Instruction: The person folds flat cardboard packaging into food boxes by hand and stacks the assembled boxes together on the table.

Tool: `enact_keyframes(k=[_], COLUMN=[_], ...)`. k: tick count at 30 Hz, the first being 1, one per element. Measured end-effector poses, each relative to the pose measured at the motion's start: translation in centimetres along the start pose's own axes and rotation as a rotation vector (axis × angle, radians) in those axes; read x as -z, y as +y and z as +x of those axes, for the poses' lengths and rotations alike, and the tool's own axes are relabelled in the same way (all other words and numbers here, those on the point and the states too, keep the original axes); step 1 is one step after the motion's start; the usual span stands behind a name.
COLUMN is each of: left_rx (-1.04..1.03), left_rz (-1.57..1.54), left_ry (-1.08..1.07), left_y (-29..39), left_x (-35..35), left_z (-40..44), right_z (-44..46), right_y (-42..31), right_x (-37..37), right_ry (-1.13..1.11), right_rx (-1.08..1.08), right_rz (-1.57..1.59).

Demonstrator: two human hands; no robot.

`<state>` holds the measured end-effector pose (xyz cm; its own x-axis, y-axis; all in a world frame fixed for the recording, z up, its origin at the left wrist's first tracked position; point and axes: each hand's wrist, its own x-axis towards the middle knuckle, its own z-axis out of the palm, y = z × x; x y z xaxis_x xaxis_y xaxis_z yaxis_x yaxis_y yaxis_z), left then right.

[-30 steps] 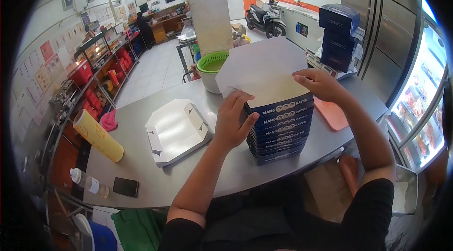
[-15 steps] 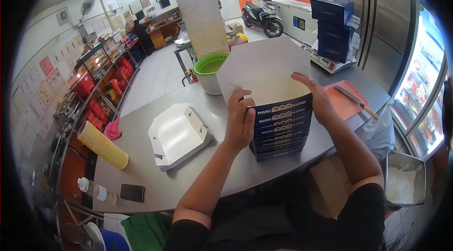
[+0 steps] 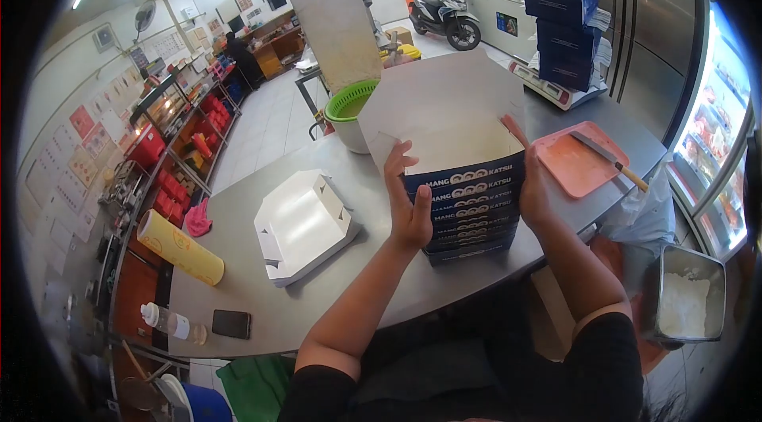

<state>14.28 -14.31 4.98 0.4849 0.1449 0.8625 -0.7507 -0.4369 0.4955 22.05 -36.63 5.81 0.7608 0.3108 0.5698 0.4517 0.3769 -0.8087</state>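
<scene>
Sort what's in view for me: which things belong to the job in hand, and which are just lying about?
In the job:
Stack of navy MANG KATSU boxes, with the left hand and right hand at its sides
White notched cardboard, probably

Apparently just lying about:
Smartphone
White-capped bottle
Yellow roll
Pink cloth
Knife on the orange tray

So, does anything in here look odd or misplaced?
The silver-and-black motor scooter stands indoors, odd where food is kept. Also, the wooden-handled steel knife lies across the pink plastic tray, handle jutting past its rim.
</scene>
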Motion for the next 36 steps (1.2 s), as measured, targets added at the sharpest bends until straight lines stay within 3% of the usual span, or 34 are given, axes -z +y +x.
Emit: enact_keyframes(k=[16,19,24,28,30,36], left_rx=[-0.033,-0.004,-0.054,0.042,0.238,0.674], left_rz=[0.121,0.160,0.235,0.574,0.774,0.705], left_ry=[-0.093,-0.135,-0.141,-0.173,-0.229,-0.346], left_y=[-0.8,0.1,0.6,-1.5,-2.9,-5.7], left_x=[1.3,2.0,4.7,11.4,15.2,21.2], left_z=[-0.3,0.0,-0.9,-3.3,-4.1,-7.2], right_z=[0.6,1.0,1.2,0.9,0.8,2.0], right_y=[-0.8,-1.9,-6.4,-8.5,-9.3,-10.1], right_x=[-0.2,0.2,0.1,-0.2,-1.4,-3.0], right_ry=[0.045,0.110,-0.057,-0.172,-0.197,-0.322], right_rx=[0.111,0.347,0.487,0.570,0.588,0.509], right_rz=[-0.164,-0.574,-0.964,-1.118,-1.176,-1.241])
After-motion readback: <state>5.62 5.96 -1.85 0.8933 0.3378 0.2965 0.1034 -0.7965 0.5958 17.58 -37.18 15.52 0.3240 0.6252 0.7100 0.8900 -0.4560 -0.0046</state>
